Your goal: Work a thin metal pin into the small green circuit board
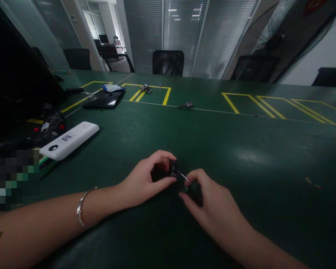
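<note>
Between thumb and fingertips, my left hand point(148, 179) grips a small black block-shaped part point(173, 168) just above the green tabletop. My right hand point(212, 201) is closed around a small screwdriver point(184, 176). Its thin metal shaft points up and left at the black part, with the tip at or very near the part's right side; contact is unclear. Most of the handle is hidden in the dark hollow of my right hand.
A white device marked 22 point(72, 140) lies to the left, near black equipment point(50, 127). Farther back are a black flat case point(103, 100), a blue-and-white packet point(112, 87), small metal parts point(146, 88) and a dark cylindrical piece point(188, 105). Yellow tape point(238, 93) marks the table point(212, 142).
</note>
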The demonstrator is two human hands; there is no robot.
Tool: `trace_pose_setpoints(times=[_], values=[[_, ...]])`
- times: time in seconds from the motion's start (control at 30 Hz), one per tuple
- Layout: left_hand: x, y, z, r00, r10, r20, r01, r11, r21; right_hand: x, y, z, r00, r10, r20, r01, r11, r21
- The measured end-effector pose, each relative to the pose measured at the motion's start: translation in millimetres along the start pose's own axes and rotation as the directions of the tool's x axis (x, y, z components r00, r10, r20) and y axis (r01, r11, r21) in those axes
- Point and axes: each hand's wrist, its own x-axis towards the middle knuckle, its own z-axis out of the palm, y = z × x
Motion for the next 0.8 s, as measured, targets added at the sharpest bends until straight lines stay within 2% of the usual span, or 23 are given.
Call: trace_pose_setpoints(times=[0.1,0.2,0.27,0.33,0.47,0.53,0.63,0.7,0.8], values=[[-0.1,-0.1,0.7,1.000,-0.011,0.004,0.011,1.000,-0.017,-0.1,2.2,1.4,0.996,0.012,-0.086,0.002,0.987,0.158],[-0.4,1.2,0.8,0.999,0.000,0.052,0.002,0.999,-0.033,-0.2,2.3,3.0,0.972,-0.062,-0.225,0.127,0.950,0.286],[-0.9,2.3,0.9,0.995,0.034,0.097,-0.029,0.998,-0.063,0.5,1.5,3.9,0.936,-0.141,-0.323,0.248,0.914,0.320],[-1.7,3.1,1.1,0.986,0.087,0.139,-0.071,0.991,-0.115,1.1,0.6,4.3,0.906,-0.199,-0.373,0.328,0.887,0.325],[-3.1,4.7,0.0,0.967,0.153,0.206,-0.099,0.964,-0.249,0.5,-0.6,3.5,0.875,-0.253,-0.412,0.398,0.861,0.316],[-2.9,5.8,-1.3,0.965,0.128,0.227,-0.055,0.952,-0.303,-0.9,-1.7,2.6,0.868,-0.271,-0.416,0.421,0.846,0.327],[-1.5,6.2,-1.8,0.957,0.016,0.290,0.104,0.912,-0.397,-3.2,-4.4,1.5,0.864,-0.301,-0.404,0.455,0.811,0.368],[-0.6,4.4,-0.4,0.946,-0.047,0.319,0.207,0.848,-0.488,-4.6,-5.9,1.0,0.858,-0.316,-0.405,0.477,0.785,0.395],[-0.6,0.4,2.7,0.944,-0.086,0.318,0.268,0.763,-0.589,-5.3,-6.4,0.7,0.853,-0.326,-0.407,0.490,0.769,0.410]])
